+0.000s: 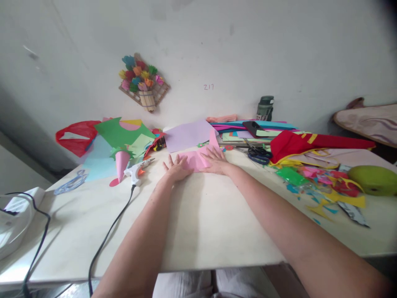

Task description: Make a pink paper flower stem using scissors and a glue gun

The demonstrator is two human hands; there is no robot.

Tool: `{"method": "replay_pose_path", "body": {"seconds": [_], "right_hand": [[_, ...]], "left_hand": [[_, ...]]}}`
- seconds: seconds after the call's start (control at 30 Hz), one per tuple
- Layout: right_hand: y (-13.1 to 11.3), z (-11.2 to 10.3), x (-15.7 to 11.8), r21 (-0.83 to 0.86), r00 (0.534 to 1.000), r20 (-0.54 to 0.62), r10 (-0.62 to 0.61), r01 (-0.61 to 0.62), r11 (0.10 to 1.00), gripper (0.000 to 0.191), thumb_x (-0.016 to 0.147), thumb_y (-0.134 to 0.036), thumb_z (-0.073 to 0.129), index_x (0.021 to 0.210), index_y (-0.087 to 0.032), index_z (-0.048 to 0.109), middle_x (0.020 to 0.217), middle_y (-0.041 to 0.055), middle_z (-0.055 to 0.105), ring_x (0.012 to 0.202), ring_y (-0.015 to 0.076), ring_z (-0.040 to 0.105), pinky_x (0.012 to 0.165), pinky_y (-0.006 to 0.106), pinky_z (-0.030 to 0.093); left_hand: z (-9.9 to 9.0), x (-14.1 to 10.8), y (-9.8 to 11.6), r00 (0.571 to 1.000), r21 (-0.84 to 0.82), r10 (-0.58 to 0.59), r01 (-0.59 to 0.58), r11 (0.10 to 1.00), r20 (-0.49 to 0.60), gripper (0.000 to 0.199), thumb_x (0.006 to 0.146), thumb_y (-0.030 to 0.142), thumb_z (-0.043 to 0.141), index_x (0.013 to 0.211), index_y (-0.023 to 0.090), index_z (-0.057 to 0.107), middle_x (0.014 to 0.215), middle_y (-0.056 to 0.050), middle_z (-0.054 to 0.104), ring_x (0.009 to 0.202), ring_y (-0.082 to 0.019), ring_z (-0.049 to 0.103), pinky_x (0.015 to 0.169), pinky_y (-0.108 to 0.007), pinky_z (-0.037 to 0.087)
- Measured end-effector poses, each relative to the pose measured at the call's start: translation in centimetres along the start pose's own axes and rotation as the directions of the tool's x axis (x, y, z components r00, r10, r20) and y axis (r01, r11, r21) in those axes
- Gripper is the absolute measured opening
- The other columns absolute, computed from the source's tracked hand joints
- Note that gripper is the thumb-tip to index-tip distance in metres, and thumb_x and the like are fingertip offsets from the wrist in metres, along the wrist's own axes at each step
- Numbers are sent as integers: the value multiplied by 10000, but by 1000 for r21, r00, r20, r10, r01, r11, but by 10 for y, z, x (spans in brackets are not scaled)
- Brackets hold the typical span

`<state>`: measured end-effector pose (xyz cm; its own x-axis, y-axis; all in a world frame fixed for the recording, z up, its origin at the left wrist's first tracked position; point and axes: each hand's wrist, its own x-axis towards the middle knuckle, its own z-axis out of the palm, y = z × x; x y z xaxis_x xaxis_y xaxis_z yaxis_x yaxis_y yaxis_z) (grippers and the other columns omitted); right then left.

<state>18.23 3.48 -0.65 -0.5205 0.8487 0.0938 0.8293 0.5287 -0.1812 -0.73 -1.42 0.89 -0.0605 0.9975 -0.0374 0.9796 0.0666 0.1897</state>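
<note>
A pink sheet of paper [196,160] lies on the pale table [198,223], with a pointed flap standing up at its right end. My left hand [177,167] rests on the sheet's left end, fingers spread. On its right part my right hand [215,160] lies flat, fingers apart, pressing on the paper. Just behind is a lilac sheet [189,134]. To the left of my left hand are a white glue gun [134,173] and a pink paper cone [122,162] with a green fringe.
Scissors [259,155] and a dark phone [252,128] are right of my hands, by stacked coloured paper. Further right lie a red cloth [297,145], paper scraps [328,198] and a green fruit-like object [372,180]. The glue gun's black cord [110,231] crosses the table's left side.
</note>
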Motion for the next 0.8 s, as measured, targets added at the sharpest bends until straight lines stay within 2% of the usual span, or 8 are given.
{"method": "replay_pose_path", "body": {"seconds": [0.2, 0.33, 0.43, 0.53, 0.6, 0.67, 0.8], "right_hand": [[4, 6, -1, -15, 1000, -21, 14, -15, 1000, 810, 664, -691, 341, 1337, -292, 133, 1417, 30, -8, 1263, 254, -119, 976, 503, -62], [6, 2, -4, -3, 992, -123, -24, 24, 1000, 644, 757, -592, 313, 1317, -282, 237, 1413, 4, 68, 1279, 221, -55, 995, 473, -65], [4, -12, -6, 153, 969, -247, 29, 9, 988, 490, 835, -463, 268, 1272, -259, 349, 1394, 17, 179, 1283, 193, 59, 1017, 444, -12], [-7, -25, -8, 459, 948, -312, 58, 97, 883, 487, 855, -436, 229, 1273, -218, 354, 1384, 32, 215, 1266, 145, 163, 1033, 342, 125], [-21, -27, -9, 606, 958, -284, 20, 164, 778, 516, 844, -462, 249, 1284, -205, 334, 1385, 30, 213, 1263, 132, 173, 1030, 305, 154], [-40, -25, -9, 681, 978, -202, -47, 175, 711, 571, 825, -489, 281, 1297, -169, 309, 1388, 47, 196, 1270, 135, 142, 1040, 294, 117], [-73, -12, -9, 681, 975, -6, -221, 166, 714, 635, 827, -476, 276, 1334, -106, 181, 1404, 67, 81, 1280, 148, 45, 1049, 308, 39]], "left_hand": [[-1, 0, -4, 999, -10, -23, 23, 1000, 49, 810, 627, 659, 363, 1327, 312, 151, 1415, -3, 18, 1214, -317, -204, 924, -604, -74], [-2, -1, -2, 997, -13, -45, 46, 999, 54, 831, 613, 671, 362, 1329, 316, 134, 1415, 2, 11, 1213, -321, -204, 928, -603, -65], [-4, -3, -1, 996, -9, -55, 56, 998, 63, 825, 610, 668, 364, 1327, 333, 131, 1414, 16, 0, 1210, -318, -213, 929, -603, -62], [-7, -5, 0, 995, -10, -56, 57, 998, 77, 825, 613, 664, 364, 1329, 329, 127, 1414, 16, 1, 1209, -324, -215, 928, -606, -57], [-6, -5, 1, 995, -7, -60, 61, 998, 77, 821, 620, 661, 362, 1330, 322, 125, 1415, 11, 11, 1212, -329, -207, 927, -608, -58], [-4, -3, 2, 995, -5, -68, 69, 998, 78, 818, 629, 658, 358, 1332, 316, 118, 1416, 8, 15, 1214, -333, -201, 926, -606, -60], [1, 0, 0, 992, -1, -112, 112, 994, 51, 775, 663, 597, 386, 1333, 311, 121, 1417, 11, 12, 1212, -340, -206, 925, -604, -62]]}}
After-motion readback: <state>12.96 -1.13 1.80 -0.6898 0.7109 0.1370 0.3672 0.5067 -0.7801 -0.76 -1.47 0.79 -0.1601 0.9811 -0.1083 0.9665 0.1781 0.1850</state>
